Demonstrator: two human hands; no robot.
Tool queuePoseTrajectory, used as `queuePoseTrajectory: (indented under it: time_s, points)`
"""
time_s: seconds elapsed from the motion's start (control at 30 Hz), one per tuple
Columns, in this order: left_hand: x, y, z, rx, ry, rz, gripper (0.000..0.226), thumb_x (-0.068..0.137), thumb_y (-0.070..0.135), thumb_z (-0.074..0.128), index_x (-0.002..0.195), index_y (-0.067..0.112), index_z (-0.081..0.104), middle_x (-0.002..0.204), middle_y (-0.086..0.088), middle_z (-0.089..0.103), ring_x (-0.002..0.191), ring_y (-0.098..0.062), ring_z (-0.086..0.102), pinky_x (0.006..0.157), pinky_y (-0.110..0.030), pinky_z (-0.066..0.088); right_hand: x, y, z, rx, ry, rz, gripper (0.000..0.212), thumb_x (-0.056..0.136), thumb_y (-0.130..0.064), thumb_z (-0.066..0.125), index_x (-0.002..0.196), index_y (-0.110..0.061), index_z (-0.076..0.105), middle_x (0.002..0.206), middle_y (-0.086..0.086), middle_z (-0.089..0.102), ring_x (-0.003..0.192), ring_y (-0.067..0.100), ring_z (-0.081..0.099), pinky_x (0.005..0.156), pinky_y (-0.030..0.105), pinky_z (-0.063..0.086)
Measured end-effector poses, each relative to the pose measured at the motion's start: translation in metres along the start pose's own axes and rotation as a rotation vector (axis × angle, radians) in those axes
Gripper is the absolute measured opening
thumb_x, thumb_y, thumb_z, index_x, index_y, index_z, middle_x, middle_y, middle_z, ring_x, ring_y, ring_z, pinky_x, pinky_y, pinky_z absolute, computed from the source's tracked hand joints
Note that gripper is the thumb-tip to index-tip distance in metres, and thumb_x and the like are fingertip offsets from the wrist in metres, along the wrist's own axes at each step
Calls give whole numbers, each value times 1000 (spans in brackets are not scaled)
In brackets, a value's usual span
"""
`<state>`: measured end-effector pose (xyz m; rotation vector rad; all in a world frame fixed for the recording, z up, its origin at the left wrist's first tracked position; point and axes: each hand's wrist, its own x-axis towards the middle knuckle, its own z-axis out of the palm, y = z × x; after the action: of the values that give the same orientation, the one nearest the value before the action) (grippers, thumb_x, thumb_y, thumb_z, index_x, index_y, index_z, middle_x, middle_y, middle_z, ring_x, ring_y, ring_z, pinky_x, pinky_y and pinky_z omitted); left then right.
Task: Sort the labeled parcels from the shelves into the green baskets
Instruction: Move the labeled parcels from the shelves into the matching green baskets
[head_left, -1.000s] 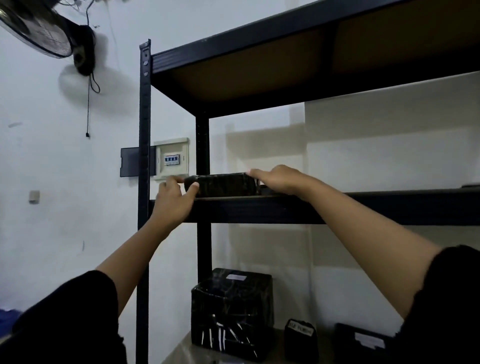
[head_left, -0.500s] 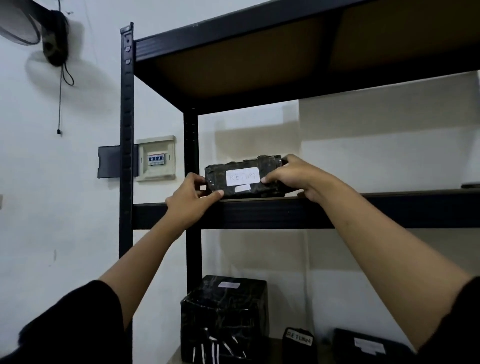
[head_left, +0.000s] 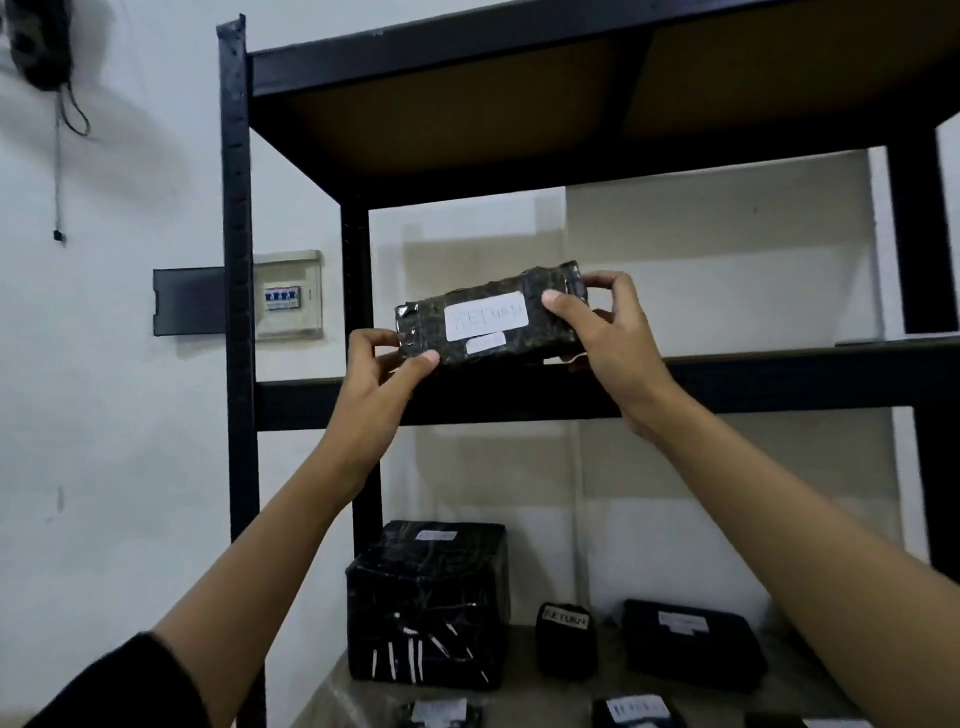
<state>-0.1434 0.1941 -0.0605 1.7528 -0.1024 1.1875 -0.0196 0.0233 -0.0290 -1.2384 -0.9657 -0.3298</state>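
One black metal shelving rack (head_left: 239, 312) stands before me. Five black wrapped parcels (head_left: 428, 603) sit on its lower shelf. My left hand (head_left: 376, 376) and right hand (head_left: 605, 332) pinch one black labelled parcel (head_left: 488, 317) above the middle shelf.

black shelf unit (head_left: 519, 400) | lower shelf (head_left: 810, 675): large black parcel (head_left: 426, 603), smaller labeled parcels (head_left: 693, 642)

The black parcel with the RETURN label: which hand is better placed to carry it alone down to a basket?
Probably the right hand: its thumb lies across the front of the black parcel and its fingers wrap over the top end. The left hand only pinches the lower corner.
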Motion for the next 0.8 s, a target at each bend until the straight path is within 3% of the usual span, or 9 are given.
queuePoseTrajectory:
  time_s: [0.07, 0.2, 0.33, 0.43, 0.5, 0.6, 0.7, 0.8]
  points:
    - [-22, 1, 3, -72, -61, -1, 30, 86, 25, 63, 106, 23, 40, 107, -7, 66, 100, -18, 63, 85, -30, 48, -28, 0, -10, 79, -41, 30, 45, 81, -42, 64, 121, -35, 43, 107, 3, 67, 89, 18, 67, 71, 36, 55]
    - [-68, -8, 18, -137, -212, -92, 39, 75, 34, 69, 103, 29, 41, 113, -5, 63, 99, -12, 65, 75, -26, 49, -87, 5, -41, 77, -96, 217, 39, 89, -28, 61, 125, -29, 47, 96, 7, 65, 63, 23, 60, 53, 30, 48]
    - [-114, -22, 46, -175, -370, -255, 47, 69, 40, 66, 107, 27, 42, 111, -4, 65, 100, -17, 65, 87, -35, 52, -137, 14, -81, -21, -17, 345, 29, 89, -23, 61, 116, -22, 52, 88, 7, 65, 58, 27, 59, 47, 27, 46]
    - [-151, -41, 79, -237, -413, -361, 39, 64, 41, 62, 97, 28, 47, 104, -4, 64, 94, -16, 64, 79, -33, 50, -176, 18, -116, -78, 55, 457, 26, 88, -21, 62, 113, -21, 55, 87, 3, 67, 61, 21, 63, 44, 24, 46]
    - [-177, -53, 107, -281, -454, -451, 31, 69, 39, 61, 95, 28, 49, 104, -6, 63, 94, -20, 65, 73, -30, 48, -202, 19, -143, -79, 98, 521, 21, 88, -18, 62, 109, -22, 57, 89, 0, 69, 71, 15, 67, 48, 24, 50]
    - [-209, -62, 151, -298, -535, -559, 7, 88, 27, 55, 94, 27, 50, 104, -9, 65, 93, -24, 66, 70, -28, 46, -234, 13, -189, -131, 148, 587, 24, 88, -18, 62, 111, -22, 57, 91, 0, 70, 80, 18, 70, 57, 30, 56]
    - [-233, -51, 201, -276, -601, -587, 4, 92, 24, 52, 94, 25, 50, 94, -3, 63, 77, -12, 66, 69, -27, 45, -262, -2, -245, -238, 212, 617, 27, 88, -21, 63, 115, -22, 56, 94, 1, 68, 78, 16, 68, 55, 26, 53]
    - [-253, -33, 248, -264, -696, -580, 5, 93, 26, 51, 97, 24, 51, 99, -3, 64, 84, -18, 67, 73, -29, 48, -284, -21, -305, -331, 258, 636, 28, 88, -22, 63, 115, -23, 55, 93, 3, 67, 66, 16, 66, 50, 24, 49]
